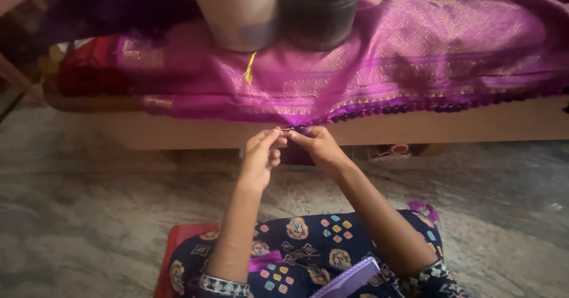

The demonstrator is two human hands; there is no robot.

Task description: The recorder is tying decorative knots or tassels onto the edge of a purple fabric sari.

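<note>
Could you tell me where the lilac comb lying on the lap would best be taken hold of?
Probably by the lilac comb plain spine, along its upper-left edge, coming from above: the teeth face lower right, and it lies flat on the patterned lap, free of both hands.

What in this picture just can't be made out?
Head view:
- What the left hand and right hand pinch at the purple cloth's fringe edge: too small, covered by fingers.
- The pale container and the dark round container: tops cut off by the upper edge.
- The purple comb: cut off by the bottom edge.
</note>
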